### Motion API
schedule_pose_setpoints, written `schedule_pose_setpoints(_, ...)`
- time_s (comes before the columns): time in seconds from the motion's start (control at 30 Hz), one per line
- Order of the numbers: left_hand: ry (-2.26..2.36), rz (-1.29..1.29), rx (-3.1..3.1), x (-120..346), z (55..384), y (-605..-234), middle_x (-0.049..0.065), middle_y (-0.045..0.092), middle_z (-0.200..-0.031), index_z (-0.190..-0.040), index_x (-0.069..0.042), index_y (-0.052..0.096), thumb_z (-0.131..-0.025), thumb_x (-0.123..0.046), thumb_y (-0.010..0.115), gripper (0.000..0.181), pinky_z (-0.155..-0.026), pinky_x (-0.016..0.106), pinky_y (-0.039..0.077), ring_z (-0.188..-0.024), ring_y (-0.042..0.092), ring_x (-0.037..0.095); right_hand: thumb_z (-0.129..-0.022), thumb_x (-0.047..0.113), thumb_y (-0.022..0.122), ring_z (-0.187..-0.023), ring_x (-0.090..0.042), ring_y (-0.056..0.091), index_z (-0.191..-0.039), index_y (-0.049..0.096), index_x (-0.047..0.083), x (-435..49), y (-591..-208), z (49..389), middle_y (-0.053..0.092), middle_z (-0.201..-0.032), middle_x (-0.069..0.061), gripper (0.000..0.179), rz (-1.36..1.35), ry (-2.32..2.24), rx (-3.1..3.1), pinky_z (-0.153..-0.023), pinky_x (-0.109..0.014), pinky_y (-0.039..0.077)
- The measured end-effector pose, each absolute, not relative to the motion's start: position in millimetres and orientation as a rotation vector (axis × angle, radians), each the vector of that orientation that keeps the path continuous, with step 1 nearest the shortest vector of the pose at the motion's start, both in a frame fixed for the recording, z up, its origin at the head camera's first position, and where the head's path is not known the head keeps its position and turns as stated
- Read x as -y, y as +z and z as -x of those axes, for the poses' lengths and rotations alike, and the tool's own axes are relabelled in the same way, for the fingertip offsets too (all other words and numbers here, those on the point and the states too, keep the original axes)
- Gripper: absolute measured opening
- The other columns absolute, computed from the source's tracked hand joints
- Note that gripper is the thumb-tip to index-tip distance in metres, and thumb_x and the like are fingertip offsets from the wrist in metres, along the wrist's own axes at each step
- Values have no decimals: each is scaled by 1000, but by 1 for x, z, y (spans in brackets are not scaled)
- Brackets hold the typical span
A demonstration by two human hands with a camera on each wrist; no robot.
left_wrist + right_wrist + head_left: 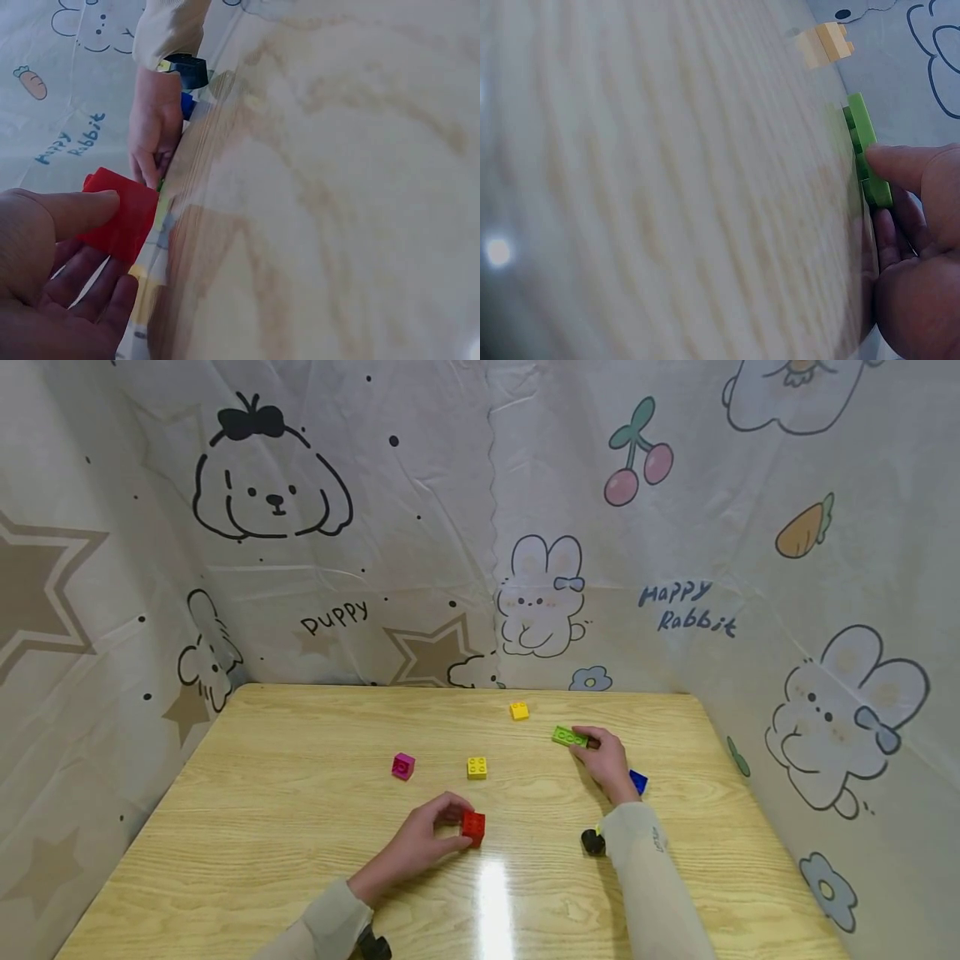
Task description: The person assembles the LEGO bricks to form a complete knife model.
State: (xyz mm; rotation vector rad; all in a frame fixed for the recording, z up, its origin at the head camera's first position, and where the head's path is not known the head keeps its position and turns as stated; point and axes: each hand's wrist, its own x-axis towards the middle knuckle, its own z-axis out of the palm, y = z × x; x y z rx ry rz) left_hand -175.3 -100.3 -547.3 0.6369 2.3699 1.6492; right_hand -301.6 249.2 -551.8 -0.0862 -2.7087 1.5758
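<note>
Near the front middle of the table, my left hand (422, 837) pinches a red toy brick (473, 829) between thumb and fingers. The left wrist view shows the thumb lying across one face of this red brick (124, 214). Farther back on the right, my right hand (606, 763) grips one end of a long, thin lime-green toy brick (567, 737). In the right wrist view the thumb presses the green brick (867, 142), with the fingers partly hidden behind it. A blue brick (638, 782) lies beside the right wrist, partly covered by it.
Two yellow bricks stand apart, one at the back (519, 711) and another mid-table (477, 767). Left of them sits a magenta brick (402, 766). Printed cloth (420, 527) walls the wooden table (300, 743) at the back and sides.
</note>
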Motion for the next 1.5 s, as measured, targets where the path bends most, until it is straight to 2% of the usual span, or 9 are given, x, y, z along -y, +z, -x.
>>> schedule_pose_setpoints(0.33, 1609, -608, -2392, 96, 177, -550, 5, 71, -113, -117, -9, 64, -86, -9, 85, 37, -99, 39, 56, -107, 68, 23, -100, 9, 68, -128, -38, 57, -141, 62, 6, -251, -552, 303, 56, -146, -22, 42, 79, 1584, 2696, -105, -51, 50)
schedule_pose_setpoints(0.73, 1552, -556, -2367, 100, 178, -550, -1, 70, -114, -117, -16, 65, -87, -14, 85, 36, -98, 33, 55, -109, 66, 17, -101, 10, 67, -128, -36, 57, -142, 62, 7, -250, -553, 303, 55, -147, -21, 42, 75, 1578, 2699, -106, -51, 49)
schedule_pose_setpoints(1.5, 1519, -540, -2371, 100, 178, -550, -2, 69, -114, -117, -17, 65, -88, -16, 84, 35, -101, 38, 54, -111, 65, 17, -100, 9, 68, -127, -37, 57, -141, 62, 6, -250, -554, 303, 56, -146, -22, 42, 68, 1584, 2697, -106, -51, 49)
